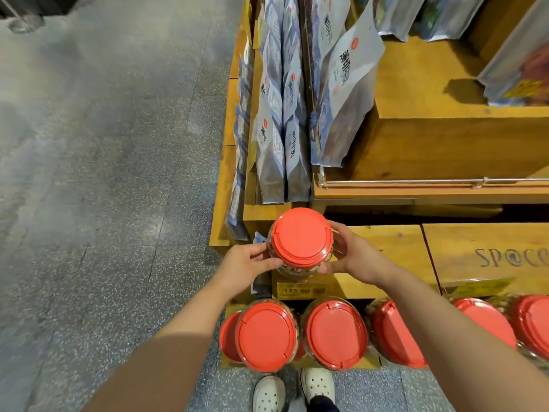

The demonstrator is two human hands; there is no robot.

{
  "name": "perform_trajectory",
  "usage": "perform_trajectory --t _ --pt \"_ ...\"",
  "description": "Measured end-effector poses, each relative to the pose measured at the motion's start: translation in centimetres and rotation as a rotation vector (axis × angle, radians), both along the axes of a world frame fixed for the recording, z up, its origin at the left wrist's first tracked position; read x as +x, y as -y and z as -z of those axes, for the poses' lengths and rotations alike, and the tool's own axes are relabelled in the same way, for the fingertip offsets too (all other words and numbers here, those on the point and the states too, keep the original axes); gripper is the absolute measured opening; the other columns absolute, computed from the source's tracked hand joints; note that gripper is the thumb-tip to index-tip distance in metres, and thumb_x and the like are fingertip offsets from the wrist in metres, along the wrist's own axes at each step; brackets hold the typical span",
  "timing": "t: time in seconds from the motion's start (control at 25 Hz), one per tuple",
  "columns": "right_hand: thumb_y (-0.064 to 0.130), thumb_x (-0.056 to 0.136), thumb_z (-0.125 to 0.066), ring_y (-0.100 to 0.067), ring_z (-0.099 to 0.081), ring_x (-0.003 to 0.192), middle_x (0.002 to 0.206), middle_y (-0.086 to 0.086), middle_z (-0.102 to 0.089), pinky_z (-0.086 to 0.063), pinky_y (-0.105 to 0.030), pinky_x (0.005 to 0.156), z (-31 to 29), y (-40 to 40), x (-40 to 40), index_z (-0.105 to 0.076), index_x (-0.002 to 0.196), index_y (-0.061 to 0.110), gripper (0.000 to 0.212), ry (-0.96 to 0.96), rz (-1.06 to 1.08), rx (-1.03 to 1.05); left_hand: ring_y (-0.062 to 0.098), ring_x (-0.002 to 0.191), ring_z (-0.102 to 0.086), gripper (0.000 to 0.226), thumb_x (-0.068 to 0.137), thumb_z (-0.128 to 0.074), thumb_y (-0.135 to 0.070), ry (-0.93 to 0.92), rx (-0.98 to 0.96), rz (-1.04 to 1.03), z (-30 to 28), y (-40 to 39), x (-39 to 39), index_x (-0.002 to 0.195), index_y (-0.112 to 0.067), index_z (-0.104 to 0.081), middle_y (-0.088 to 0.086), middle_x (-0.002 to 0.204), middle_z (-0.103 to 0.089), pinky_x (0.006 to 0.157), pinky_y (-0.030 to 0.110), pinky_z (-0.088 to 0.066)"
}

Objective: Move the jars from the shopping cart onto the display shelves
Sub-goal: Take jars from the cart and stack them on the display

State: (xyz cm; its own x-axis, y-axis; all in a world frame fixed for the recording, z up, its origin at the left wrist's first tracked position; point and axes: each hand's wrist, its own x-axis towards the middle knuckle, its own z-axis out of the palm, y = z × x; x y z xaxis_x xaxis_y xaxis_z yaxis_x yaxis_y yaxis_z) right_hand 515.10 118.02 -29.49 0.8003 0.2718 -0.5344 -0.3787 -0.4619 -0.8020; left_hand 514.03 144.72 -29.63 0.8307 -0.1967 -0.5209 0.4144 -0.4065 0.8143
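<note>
Here your left hand (248,264) and right hand (355,257) clamp opposite sides of a clear jar (301,242) with a red lid, held upright over the left end of the wooden shelf (395,251). Below it a yellow price tag (297,290) sits on the shelf edge. Lower down, more red-lidded jars (334,333) stand in a row.
</note>
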Motion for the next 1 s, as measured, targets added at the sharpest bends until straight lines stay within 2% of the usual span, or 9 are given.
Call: perform_trajectory --t 0.08,0.2,0.32,0.44,0.56,0.64,0.8,0.92,1.0 --pt "0.02 0.064 -0.091 -0.016 -0.026 0.147 0.159 0.001 -0.03 -0.027 -0.042 0.119 -1.2 -0.1 -0.7 -0.01 0.156 0.031 0.123 0.045 -0.016 -0.081 0.013 0.132 -0.048 0.079 0.07 -0.082 -0.038 -0.029 0.012 0.053 -1.3 -0.2 0.2 0.141 -0.023 -0.052 -0.009 0.142 -0.051 0.11 0.03 -0.038" --pt "0.019 0.069 -0.088 -0.018 -0.027 0.146 0.159 0.001 -0.03 -0.033 -0.037 0.113 -5.1 0.3 -2.5 -0.013 0.156 0.028 0.115 0.106 0.098 -0.168 0.008 0.133 -0.046 0.098 0.065 -0.079 -0.047 0.041 0.021 0.027 -4.7 -0.3 0.4 0.149 -0.017 -0.038 -0.006 0.149 -0.045 0.11 0.029 -0.039" --pt "0.015 0.07 -0.086 -0.017 -0.042 0.138 0.151 -0.002 -0.043 -0.041 -0.034 0.108 -10.3 2.0 -5.9 -0.033 0.151 0.023 0.097 0.151 0.266 -0.146 0.006 0.123 -0.052 0.079 0.071 -0.072 -0.054 0.291 0.156 0.049 -11.3 1.1 0.7 0.141 -0.023 -0.052 -0.01 0.136 -0.055 0.099 0.021 -0.041" --pt "0.018 0.071 -0.086 -0.012 -0.05 0.129 0.143 0.0 -0.053 -0.043 -0.033 0.106 -16.2 3.7 -10.2 -0.048 0.142 0.021 0.081 0.185 0.362 -0.133 0.008 0.111 -0.059 0.069 0.068 -0.065 -0.069 0.518 0.223 0.156 -18.5 4.2 0.8 0.125 -0.031 -0.066 -0.011 0.123 -0.064 0.094 0.029 -0.048" --pt "0.022 0.074 -0.085 -0.005 -0.055 0.121 0.134 0.007 -0.058 -0.048 -0.026 0.093 -23.0 6.5 -15.8 -0.054 0.136 0.024 0.07 0.266 0.491 -0.144 0.005 0.105 -0.061 0.058 0.069 -0.07 -0.064 0.582 0.114 0.314 -24.9 9.6 -1.1 0.118 -0.032 -0.07 -0.011 0.113 -0.068 0.089 0.025 -0.047" --pt "0.024 0.074 -0.085 -0.002 -0.058 0.117 0.131 0.01 -0.06 -0.05 -0.023 0.084 -26.6 9.0 -20.0 -0.056 0.133 0.026 0.066 0.318 0.593 -0.154 0.004 0.104 -0.063 0.056 0.069 -0.071 -0.065 0.635 0.044 0.422 -28.1 13.9 -3.3 0.114 -0.033 -0.072 -0.01 0.109 -0.069 0.092 0.028 -0.05" --pt "0.028 0.069 -0.088 -0.003 -0.063 0.111 0.124 0.012 -0.064 -0.054 -0.038 0.095 -31.2 14.5 -28.0 -0.06 0.115 0.042 0.056 0.428 0.764 -0.161 0.003 0.099 -0.063 0.048 0.076 -0.071 -0.059 0.72 0.032 0.651 -32.7 23.0 -9.1 0.115 -0.031 -0.072 -0.013 0.103 -0.068 0.089 0.028 -0.05" --pt "0.021 0.068 -0.088 -0.004 -0.066 0.105 0.119 0.008 -0.066 -0.055 -0.036 0.095 -34.1 19.5 -35.4 -0.062 0.113 0.037 0.054 0.51 0.915 -0.147 -0.001 0.092 -0.062 0.046 0.08 -0.07 -0.058 0.784 0.009 0.803 -35.7 31.4 -15.1 0.116 -0.029 -0.071 -0.012 0.106 -0.07 0.081 0.023 -0.05" --pt "0.014 0.069 -0.087 -0.007 -0.068 0.102 0.117 0.003 -0.068 -0.056 -0.035 0.092 -35.6 23.4 -40.7 -0.064 0.114 0.031 0.053 0.548 1.005 -0.099 -0.008 0.086 -0.059 0.044 0.08 -0.071 -0.056 0.777 -0.036 0.841 -37.3 37.4 -19.6 0.114 -0.027 -0.072 -0.011 0.106 -0.071 0.071 0.012 -0.046"
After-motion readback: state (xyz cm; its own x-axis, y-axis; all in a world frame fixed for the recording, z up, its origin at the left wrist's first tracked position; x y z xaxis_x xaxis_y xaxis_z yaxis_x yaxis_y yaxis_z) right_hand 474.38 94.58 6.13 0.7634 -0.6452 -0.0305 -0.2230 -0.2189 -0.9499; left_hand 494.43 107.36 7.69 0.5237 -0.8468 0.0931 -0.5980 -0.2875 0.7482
